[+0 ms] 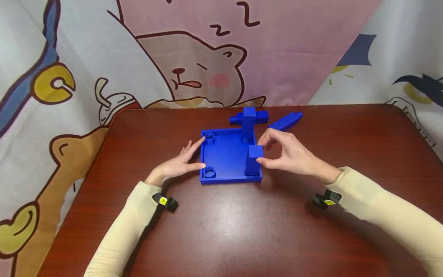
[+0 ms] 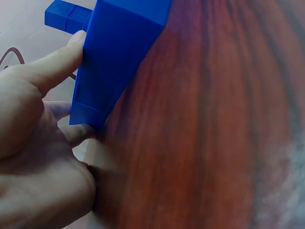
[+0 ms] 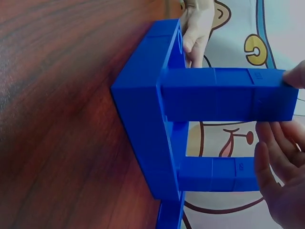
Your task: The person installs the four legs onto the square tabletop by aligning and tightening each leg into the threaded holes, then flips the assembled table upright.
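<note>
A blue square toy tabletop lies underside up, with a raised rim and round sockets in its two left corners. Over its near right corner stands a square blue table leg; my right hand pinches it near the top between thumb and fingers. Another upright leg is at the far right corner. My left hand rests against the left rim, fingers spread and fairly straight. In the left wrist view its thumb presses the rim. The right wrist view shows the held leg rising from the corner.
Behind the tabletop lie two more blue legs, one partly hidden by the far upright leg, the other slanted to the right. Both have narrower round ends. A brown wooden table carries everything, and a printed curtain hangs along its back edge.
</note>
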Demonstrator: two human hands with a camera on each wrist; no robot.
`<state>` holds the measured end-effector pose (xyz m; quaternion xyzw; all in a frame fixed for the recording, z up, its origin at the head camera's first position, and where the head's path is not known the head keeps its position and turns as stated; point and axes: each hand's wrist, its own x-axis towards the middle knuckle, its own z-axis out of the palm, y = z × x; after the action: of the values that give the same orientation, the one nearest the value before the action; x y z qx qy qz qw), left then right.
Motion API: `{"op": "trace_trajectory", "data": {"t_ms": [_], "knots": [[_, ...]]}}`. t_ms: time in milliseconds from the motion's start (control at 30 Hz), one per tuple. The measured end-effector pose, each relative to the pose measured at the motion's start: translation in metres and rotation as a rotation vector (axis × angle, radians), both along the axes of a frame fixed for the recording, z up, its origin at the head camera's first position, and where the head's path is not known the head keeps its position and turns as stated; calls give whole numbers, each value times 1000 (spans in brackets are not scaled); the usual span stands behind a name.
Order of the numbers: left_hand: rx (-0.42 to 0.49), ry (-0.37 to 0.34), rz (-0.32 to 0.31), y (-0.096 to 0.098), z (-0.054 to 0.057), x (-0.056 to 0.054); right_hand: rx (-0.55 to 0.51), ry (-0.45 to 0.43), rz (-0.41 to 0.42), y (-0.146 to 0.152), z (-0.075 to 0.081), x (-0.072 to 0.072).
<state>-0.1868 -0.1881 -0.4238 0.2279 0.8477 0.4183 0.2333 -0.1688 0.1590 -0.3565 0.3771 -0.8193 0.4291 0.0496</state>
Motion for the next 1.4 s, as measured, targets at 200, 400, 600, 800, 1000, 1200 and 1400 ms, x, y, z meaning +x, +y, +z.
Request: {"op": "trace_trajectory", "data": {"t_ms": [200,400,600,800,1000,1200,1400], "knots": [[8,43,-22,2,-1,-1,-28,25,-53,-1,-3,2],[-9,37,-5,3,-2,0,-38,-13,-96,-1,-4,2],[-4,-1,39,2,-3,2,-33,-56,-90,-1,-4,1],[12,-13,61,4,1,4,-30,-131,-67,2,-2,0],[3,-24,64,10,18,11,-22,-230,-1,8,2,-4],[4,-16,57,7,11,8,-34,-247,49,21,2,-13],[10,3,38,3,-1,0,-84,-255,14,36,-2,-27]]}}
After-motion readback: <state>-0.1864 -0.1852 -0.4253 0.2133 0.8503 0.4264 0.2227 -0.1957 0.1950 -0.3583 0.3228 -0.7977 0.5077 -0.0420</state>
